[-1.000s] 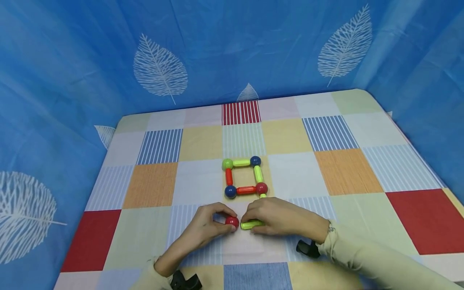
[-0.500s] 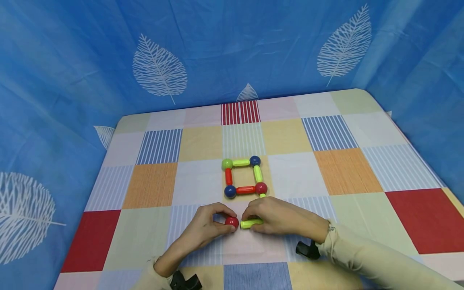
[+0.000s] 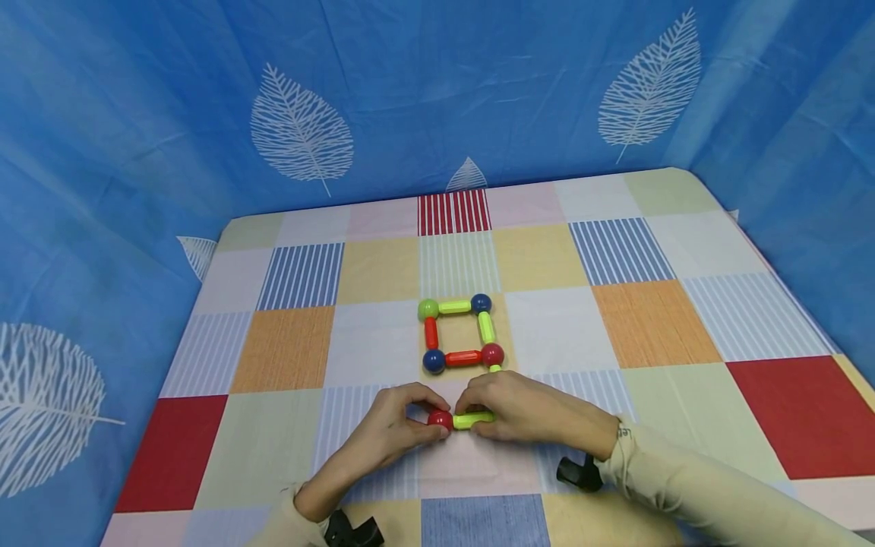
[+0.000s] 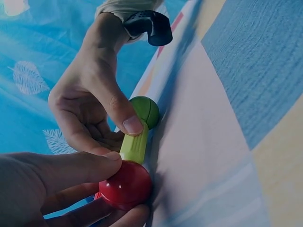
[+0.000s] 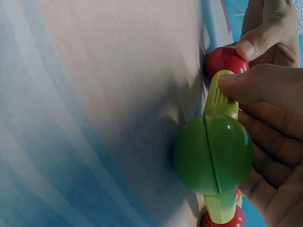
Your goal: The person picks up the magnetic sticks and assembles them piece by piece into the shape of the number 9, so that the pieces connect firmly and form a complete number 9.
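Note:
My left hand (image 3: 390, 425) grips a red ball (image 3: 440, 420) between thumb and fingers. Against that ball sits the end of a yellow-green magnetic stick (image 3: 473, 421), which my right hand (image 3: 526, 409) pinches. The stick's other end joins a green ball (image 5: 213, 155), seen in both wrist views but covered by the right hand in the head view. Another yellow-green stick (image 5: 220, 208) runs from the green ball towards a red ball (image 3: 493, 355). That red ball is a corner of a square of balls and sticks lying just beyond my hands.
The square's other corners are a green ball (image 3: 428, 309) and two blue balls (image 3: 481, 303). Red sticks (image 3: 464, 358) and yellow-green sticks (image 3: 455, 307) form its sides. A patchwork cloth (image 3: 383, 338) covers the table, and blue leaf-print curtains (image 3: 437, 91) hang around it.
The gap between the red ball and the yellow-green stick has closed. My left hand has shifted slightly right with the ball, and the stick's near end has swung slightly away from me.

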`<control>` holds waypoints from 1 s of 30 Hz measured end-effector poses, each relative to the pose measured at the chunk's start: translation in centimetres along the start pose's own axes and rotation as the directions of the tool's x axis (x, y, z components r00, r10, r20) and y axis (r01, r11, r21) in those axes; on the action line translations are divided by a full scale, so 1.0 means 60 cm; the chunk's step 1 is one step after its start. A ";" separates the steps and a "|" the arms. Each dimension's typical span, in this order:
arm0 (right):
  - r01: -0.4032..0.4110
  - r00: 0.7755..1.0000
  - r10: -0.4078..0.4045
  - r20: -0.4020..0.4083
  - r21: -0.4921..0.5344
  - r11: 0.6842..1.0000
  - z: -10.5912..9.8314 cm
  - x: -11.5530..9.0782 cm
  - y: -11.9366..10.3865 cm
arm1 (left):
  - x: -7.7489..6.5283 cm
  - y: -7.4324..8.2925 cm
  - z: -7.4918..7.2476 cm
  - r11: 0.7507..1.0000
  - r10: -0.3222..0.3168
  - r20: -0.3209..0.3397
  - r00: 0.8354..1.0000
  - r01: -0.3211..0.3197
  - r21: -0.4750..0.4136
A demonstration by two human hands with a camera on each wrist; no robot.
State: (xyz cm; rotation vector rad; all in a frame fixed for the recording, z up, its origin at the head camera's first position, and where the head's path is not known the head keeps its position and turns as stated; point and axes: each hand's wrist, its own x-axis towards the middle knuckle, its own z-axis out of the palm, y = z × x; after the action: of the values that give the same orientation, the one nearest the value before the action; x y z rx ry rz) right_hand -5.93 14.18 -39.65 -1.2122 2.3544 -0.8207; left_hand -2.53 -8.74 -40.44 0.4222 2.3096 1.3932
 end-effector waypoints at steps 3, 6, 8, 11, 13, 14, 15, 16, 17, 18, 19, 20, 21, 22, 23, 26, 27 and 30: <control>-0.006 1.000 0.006 -0.006 0.009 1.000 -0.001 0.000 -0.002 | 0.000 0.002 0.000 1.000 -0.005 0.003 1.000 0.005 -0.016; -0.013 1.000 0.014 -0.009 0.011 1.000 -0.002 0.000 -0.002 | -0.001 0.002 0.000 1.000 -0.004 0.001 1.000 0.004 -0.017; -0.018 1.000 0.018 -0.008 0.014 1.000 -0.002 0.000 -0.003 | -0.001 0.003 0.000 1.000 -0.005 0.000 1.000 0.005 -0.013; -0.023 1.000 0.023 -0.007 0.015 1.000 0.000 0.000 -0.003 | -0.003 0.004 0.001 1.000 -0.009 -0.002 1.000 0.009 -0.010; -0.031 1.000 0.031 -0.005 0.019 0.999 0.001 -0.001 -0.003 | -0.005 0.004 0.002 1.000 -0.011 -0.001 1.000 0.011 -0.018; -0.034 0.999 0.034 -0.004 0.021 0.999 0.002 -0.001 -0.003 | -0.006 0.005 0.002 1.000 -0.011 -0.001 1.000 0.011 -0.025; -0.037 0.999 0.037 -0.003 0.021 0.999 0.003 -0.001 -0.003 | -0.007 0.005 0.003 1.000 -0.010 -0.003 1.000 0.010 -0.029; -0.038 0.999 0.038 -0.003 0.021 0.999 0.004 -0.001 -0.002 | -0.008 0.005 0.003 0.999 -0.010 -0.003 1.000 0.010 -0.035; -0.040 0.999 0.040 -0.002 0.023 0.999 0.004 -0.001 -0.002 | -0.009 0.005 0.003 0.999 -0.009 -0.003 1.000 0.008 -0.042; -0.037 0.999 0.037 -0.003 0.023 0.999 0.005 -0.001 -0.002 | -0.009 0.004 0.004 0.999 -0.007 -0.002 1.000 0.007 -0.044; -0.035 0.999 0.035 -0.003 0.022 0.999 0.005 -0.002 -0.001 | -0.010 0.004 0.005 0.999 -0.006 -0.003 1.000 0.006 -0.045; -0.034 0.999 0.034 -0.004 0.021 0.999 0.006 -0.002 0.000 | -0.010 0.004 0.005 0.999 -0.003 -0.004 1.000 0.003 -0.045; -0.030 1.000 0.030 -0.006 0.019 0.999 0.006 -0.002 0.000 | -0.010 0.004 0.006 0.999 0.001 -0.005 1.000 -0.001 -0.042; -0.029 1.000 0.029 -0.006 0.019 0.999 0.006 -0.002 0.000 | -0.009 0.003 0.007 0.999 0.003 -0.007 1.000 -0.003 -0.039; -0.030 1.000 0.030 -0.006 0.018 0.999 0.006 -0.002 0.000 | -0.009 0.003 0.007 0.999 0.004 -0.008 1.000 -0.004 -0.036; -0.039 0.999 0.039 -0.001 0.021 0.999 0.005 -0.001 0.000 | -0.009 0.003 0.008 1.000 0.005 -0.015 1.000 -0.005 -0.023; -0.041 0.999 0.041 0.000 0.023 0.999 0.005 -0.001 -0.001 | -0.009 0.003 0.008 1.000 0.004 -0.016 1.000 -0.004 -0.022; -0.050 0.999 0.050 0.005 0.027 0.998 0.004 0.000 -0.001 | -0.009 0.003 0.008 1.000 0.004 -0.017 1.000 -0.005 -0.020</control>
State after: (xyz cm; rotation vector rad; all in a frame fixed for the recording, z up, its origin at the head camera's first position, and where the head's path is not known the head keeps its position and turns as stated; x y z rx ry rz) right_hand -5.78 14.08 -39.78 -1.1385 2.3523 -0.8297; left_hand -1.83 -8.54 -40.35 0.4110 2.3080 1.4261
